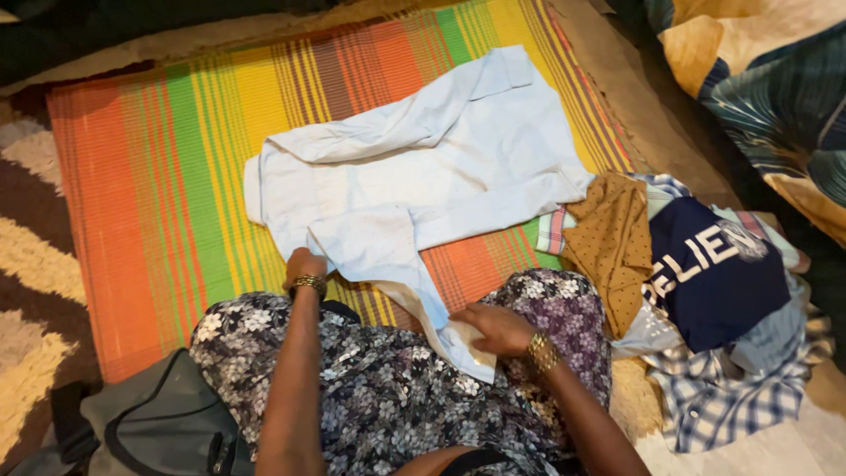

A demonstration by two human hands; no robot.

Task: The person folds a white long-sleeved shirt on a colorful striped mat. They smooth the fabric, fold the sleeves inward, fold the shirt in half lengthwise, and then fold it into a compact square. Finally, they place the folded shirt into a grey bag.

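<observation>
On the striped mat [132,176] we see the pale blue shirt [441,167] spread ahead of us, long axis crosswise; left hand [304,264] pinches its near edge; right hand [493,328] (fingers loose) rests on the hanging hem.

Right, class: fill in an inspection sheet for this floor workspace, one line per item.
Surface: striped mat, bright colours, on the floor.
Job's things: pale blue shirt spread flat, sleeves folded across.
Clutter: pile of clothes to the right; grey bag lower left.
Grippers: left hand grips the shirt's edge; right hand rests on its lower end.
Cables: nothing seen.
Surroundings: patterned blanket upper right; shaggy rug at left.
</observation>
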